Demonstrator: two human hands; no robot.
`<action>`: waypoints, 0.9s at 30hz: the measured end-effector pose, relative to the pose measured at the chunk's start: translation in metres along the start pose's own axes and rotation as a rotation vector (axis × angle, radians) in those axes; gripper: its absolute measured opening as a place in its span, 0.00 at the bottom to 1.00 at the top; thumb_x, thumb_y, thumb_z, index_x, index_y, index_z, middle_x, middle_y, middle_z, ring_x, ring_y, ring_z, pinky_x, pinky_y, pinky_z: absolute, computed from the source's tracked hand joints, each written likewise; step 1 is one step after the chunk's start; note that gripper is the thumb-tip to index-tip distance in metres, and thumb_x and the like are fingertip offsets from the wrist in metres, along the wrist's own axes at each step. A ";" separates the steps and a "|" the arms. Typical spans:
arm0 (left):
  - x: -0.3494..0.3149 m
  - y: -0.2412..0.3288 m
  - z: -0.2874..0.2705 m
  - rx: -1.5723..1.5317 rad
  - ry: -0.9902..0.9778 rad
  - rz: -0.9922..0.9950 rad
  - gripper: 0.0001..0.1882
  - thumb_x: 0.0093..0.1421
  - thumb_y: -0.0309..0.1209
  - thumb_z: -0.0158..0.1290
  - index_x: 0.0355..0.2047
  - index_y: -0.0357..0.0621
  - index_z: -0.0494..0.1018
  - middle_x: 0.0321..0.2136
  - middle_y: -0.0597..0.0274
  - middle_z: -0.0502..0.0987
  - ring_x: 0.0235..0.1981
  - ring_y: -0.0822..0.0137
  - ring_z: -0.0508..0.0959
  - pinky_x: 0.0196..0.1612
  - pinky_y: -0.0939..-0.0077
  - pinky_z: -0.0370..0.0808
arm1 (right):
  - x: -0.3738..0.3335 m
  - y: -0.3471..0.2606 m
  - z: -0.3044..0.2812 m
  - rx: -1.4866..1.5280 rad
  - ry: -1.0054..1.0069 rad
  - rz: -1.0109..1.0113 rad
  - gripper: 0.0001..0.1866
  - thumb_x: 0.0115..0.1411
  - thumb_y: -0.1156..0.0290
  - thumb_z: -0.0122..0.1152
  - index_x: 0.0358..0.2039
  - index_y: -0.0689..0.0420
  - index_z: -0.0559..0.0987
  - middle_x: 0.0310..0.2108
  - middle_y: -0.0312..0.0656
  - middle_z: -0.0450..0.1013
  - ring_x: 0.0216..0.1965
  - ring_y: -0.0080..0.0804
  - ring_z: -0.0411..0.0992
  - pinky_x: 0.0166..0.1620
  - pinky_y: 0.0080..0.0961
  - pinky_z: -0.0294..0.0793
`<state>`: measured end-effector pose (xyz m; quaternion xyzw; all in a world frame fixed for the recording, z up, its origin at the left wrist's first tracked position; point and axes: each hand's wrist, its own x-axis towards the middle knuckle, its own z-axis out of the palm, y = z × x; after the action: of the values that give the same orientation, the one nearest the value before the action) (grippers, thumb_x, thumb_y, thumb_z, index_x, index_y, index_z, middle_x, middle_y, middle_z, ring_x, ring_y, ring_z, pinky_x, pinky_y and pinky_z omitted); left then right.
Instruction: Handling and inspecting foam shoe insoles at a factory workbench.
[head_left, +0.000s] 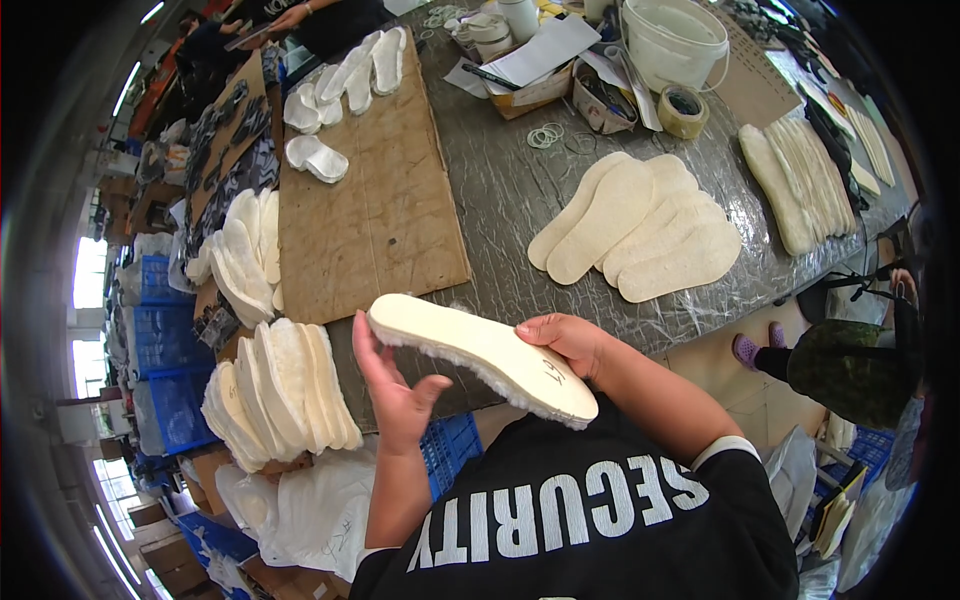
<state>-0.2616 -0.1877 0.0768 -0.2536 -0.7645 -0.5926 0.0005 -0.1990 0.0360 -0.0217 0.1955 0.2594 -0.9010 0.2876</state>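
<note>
Bright indoor light, washed-out windows (90, 272) at left, reflections on the glossy tabletop (495, 220), curved fisheye edges, black corners

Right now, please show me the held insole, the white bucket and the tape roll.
Held insole (467, 340), head view: middle of its pale smooth face.
White bucket (662, 70), head view: its near wall.
Tape roll (682, 125), head view: its near outer side.

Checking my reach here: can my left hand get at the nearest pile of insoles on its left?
Probably yes: the left hand is open, close to the pile of insoles, and nothing seems to stand between them. The right hand grips the single insole, likely freeing the left.
</note>
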 end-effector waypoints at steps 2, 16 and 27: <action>0.001 0.009 0.002 0.287 0.017 0.137 0.54 0.44 0.54 0.67 0.66 0.44 0.54 0.65 0.52 0.55 0.67 0.53 0.53 0.67 0.53 0.52 | 0.005 0.008 -0.010 0.151 -0.109 0.162 0.16 0.67 0.64 0.52 0.46 0.65 0.76 0.38 0.47 0.78 0.34 0.34 0.79 0.38 0.33 0.81; 0.025 0.021 0.004 0.769 -0.310 0.298 0.32 0.43 0.47 0.68 0.46 0.47 0.73 0.51 0.64 0.75 0.64 0.49 0.61 0.67 0.40 0.37 | 0.000 0.029 -0.026 0.213 -0.191 0.255 0.16 0.66 0.64 0.53 0.46 0.64 0.76 0.36 0.46 0.78 0.30 0.34 0.79 0.33 0.32 0.81; 0.045 0.032 -0.009 0.680 -0.432 0.294 0.17 0.49 0.42 0.64 0.37 0.49 0.79 0.41 0.69 0.78 0.56 0.53 0.68 0.67 0.40 0.39 | -0.007 0.021 -0.026 0.225 -0.274 0.239 0.15 0.65 0.66 0.54 0.44 0.66 0.77 0.34 0.48 0.79 0.29 0.34 0.79 0.32 0.31 0.81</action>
<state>-0.2913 -0.1729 0.1224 -0.4636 -0.8546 -0.2340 0.0084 -0.1754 0.0389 -0.0463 0.1316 0.0906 -0.9018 0.4015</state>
